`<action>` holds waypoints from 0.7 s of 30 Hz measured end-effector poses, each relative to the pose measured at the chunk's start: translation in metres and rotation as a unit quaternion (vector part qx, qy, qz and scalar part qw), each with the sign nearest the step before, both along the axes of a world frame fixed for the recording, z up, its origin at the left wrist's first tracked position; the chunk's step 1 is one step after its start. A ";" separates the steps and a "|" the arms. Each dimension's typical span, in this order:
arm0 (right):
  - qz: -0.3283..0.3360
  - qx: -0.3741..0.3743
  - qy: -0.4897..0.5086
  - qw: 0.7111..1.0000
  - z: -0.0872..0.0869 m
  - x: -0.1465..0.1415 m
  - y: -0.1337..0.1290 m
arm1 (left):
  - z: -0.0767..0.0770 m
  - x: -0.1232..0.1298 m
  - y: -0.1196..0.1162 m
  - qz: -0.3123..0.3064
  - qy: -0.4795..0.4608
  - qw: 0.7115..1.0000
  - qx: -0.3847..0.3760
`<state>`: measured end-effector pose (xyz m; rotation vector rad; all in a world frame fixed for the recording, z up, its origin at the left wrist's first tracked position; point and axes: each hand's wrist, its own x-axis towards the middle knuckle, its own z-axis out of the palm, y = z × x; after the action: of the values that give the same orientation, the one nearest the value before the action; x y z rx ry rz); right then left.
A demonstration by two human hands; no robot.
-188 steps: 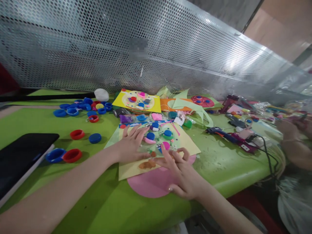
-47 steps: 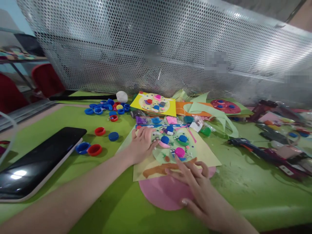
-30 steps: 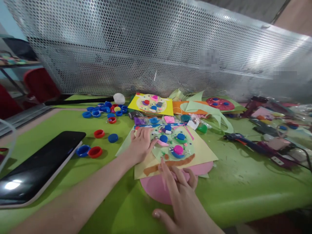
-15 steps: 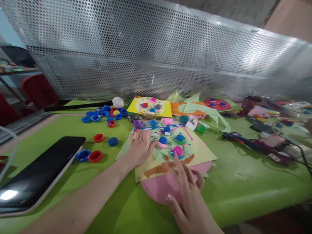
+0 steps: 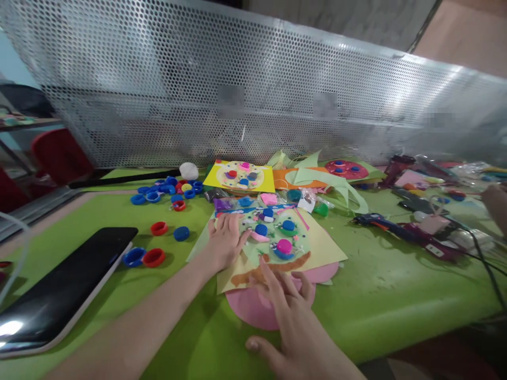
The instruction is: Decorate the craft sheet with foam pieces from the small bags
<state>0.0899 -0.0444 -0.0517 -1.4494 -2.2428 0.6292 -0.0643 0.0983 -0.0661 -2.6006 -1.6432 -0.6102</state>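
Note:
A decorated paper card [image 5: 327, 246] lies on the green table, bearing blue bottle caps [image 5: 261, 230] and a pink bottle cap [image 5: 284, 246] over clay-like bits, with a brown strip [image 5: 273, 269] along its near edge. My left hand [image 5: 225, 240] rests flat on the card's left side, fingers stretched. My right hand [image 5: 291, 311] reaches over the near part, fingers spread, its index fingertip at the brown strip below the caps; whether it touches, I cannot tell. Pink paper [image 5: 253, 311] sticks out from under the card.
To the left lie a phone [image 5: 67, 285], loose red caps [image 5: 153, 257] and a pile of blue caps [image 5: 153, 196]. Behind stands a yellow card [image 5: 266, 179] near a perforated metal panel [image 5: 190, 105]. A glue gun [image 5: 396, 232] with a cable lies right; another person's hand [image 5: 495, 206] shows at the edge.
My right hand has moved left, its index finger going from the pink cap to the brown strip. My left hand stays on the card. Another person's hand shows more at the right edge.

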 end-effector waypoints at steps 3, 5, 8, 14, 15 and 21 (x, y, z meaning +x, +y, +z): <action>-0.009 -0.006 0.011 1.000 -0.001 0.004 0.001 | 0.000 0.000 -0.001 -0.001 0.003 1.000 0.005; -0.012 -0.007 0.002 1.000 -0.001 0.004 0.003 | 0.000 -0.001 -0.001 0.000 0.007 1.000 0.008; 0.000 -0.014 -0.020 1.000 0.002 0.002 0.004 | 0.000 -0.001 -0.001 0.005 0.012 1.000 0.011; 0.012 -0.019 -0.006 1.000 0.003 0.000 0.000 | -0.004 -0.002 0.003 0.002 0.012 1.000 0.015; 0.011 -0.021 0.000 1.000 0.002 0.002 0.000 | -0.004 -0.002 0.003 0.002 0.012 1.000 0.016; -0.008 -0.001 0.001 1.000 0.001 0.009 0.003 | -0.001 -0.002 0.000 0.005 0.014 1.000 0.019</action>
<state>0.0985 -0.0415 -0.0511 -1.4649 -2.2279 0.6293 -0.0659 0.0985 -0.0674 -2.5606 -1.6191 -0.5974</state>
